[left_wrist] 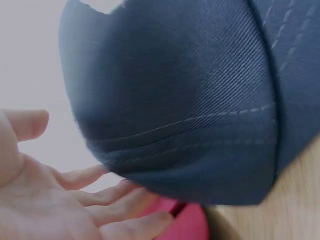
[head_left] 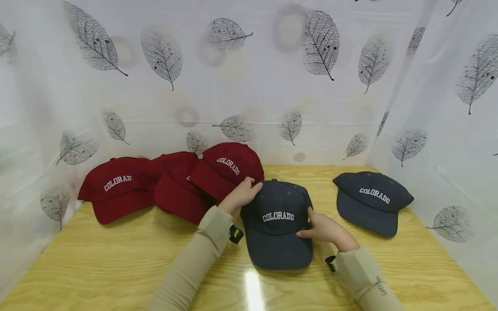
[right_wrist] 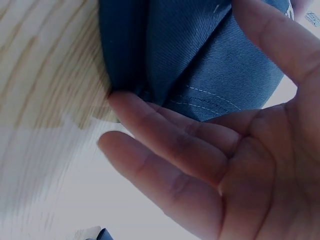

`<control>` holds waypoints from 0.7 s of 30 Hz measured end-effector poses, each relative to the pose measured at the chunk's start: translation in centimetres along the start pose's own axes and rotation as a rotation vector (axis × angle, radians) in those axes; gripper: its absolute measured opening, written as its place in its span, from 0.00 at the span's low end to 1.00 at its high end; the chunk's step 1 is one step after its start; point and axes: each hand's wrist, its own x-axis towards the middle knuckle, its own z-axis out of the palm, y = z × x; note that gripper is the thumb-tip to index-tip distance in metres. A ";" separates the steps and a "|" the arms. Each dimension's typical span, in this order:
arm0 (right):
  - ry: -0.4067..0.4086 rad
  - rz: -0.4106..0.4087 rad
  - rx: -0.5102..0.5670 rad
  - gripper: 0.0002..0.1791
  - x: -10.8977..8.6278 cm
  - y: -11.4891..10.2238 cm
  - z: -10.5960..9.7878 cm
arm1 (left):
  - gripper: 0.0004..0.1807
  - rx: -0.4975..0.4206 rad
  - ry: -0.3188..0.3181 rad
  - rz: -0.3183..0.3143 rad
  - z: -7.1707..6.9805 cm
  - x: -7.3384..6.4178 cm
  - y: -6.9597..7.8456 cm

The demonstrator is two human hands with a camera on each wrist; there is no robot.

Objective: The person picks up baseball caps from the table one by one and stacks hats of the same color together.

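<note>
Behind your work hangs a leaf-printed curtain [head_left: 258, 82], and in front of it spreads the wood-grain tabletop [head_left: 128, 263]. Dark red baseball caps [head_left: 120, 196] overlap at the back left. The navy baseball cap [head_left: 276, 196] you are handling is near the middle, brim toward you, just beside the rightmost red one; a second navy cap [head_left: 367, 192] lies well apart to the right. Your hands flank the handled cap: the right hand [head_left: 328, 230] pinches its side, thumb in front near the brim seam, fingers tucked behind; the left hand [head_left: 242, 195] has straight fingers at the edge and no firm grip. Support both sides evenly, guide your left fingers clear of the red fabric, avoid denting the crown, and level it by the white COLORADO lettering [head_left: 278, 217].
</note>
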 end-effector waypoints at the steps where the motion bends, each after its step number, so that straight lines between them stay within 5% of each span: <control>1: 0.003 0.003 -0.002 0.52 0.0 0.0 0.0 | 0.29 0.034 -0.017 0.005 -0.2 -0.6 -0.2; 6: 0.013 0.002 -0.013 0.51 0.1 0.1 0.1 | 0.31 0.211 -0.055 0.038 -0.7 -3.6 -1.3; 9: 0.012 0.008 -0.018 0.52 0.2 0.1 -0.1 | 0.22 0.264 -0.103 0.065 -0.6 -4.7 -2.1; 15: -0.009 0.018 0.018 0.53 0.3 0.4 -0.3 | 0.19 0.194 -0.215 0.053 -0.4 -5.5 -2.9; 21: -0.040 0.006 0.116 0.51 0.4 1.1 -0.4 | 0.17 0.102 -0.228 0.041 0.1 -5.4 -3.8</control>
